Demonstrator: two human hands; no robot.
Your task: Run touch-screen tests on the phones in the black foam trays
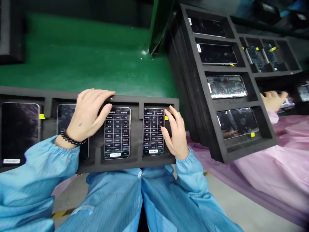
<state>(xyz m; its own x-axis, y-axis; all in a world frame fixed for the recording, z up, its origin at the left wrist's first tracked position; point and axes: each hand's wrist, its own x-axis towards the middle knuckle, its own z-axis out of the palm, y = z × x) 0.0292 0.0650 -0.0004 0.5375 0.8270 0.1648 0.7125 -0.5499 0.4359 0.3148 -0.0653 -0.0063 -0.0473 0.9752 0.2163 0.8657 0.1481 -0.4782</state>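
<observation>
A black foam tray [134,161] lies in front of me with several smartphones in its compartments. My left hand [90,111] rests over the tray, fingers stretched toward its far edge, thumb above the corner of a lit phone [117,135]. Under that wrist lies a dark phone [63,114], partly hidden. At the right end, my right hand [176,133] has its fingers apart, with fingertips at the right edge of another lit phone [153,132]. Both lit screens show a grid menu. A dark phone [19,129] with a white label sits at the far left.
To the right rises a stack of black foam trays [217,103], phones in the top one. Beyond it another tray [275,74] holds devices. A co-worker's hand [274,100] and pink sleeve [289,135] are at the right. A green post [159,29] stands on the green bench [96,64].
</observation>
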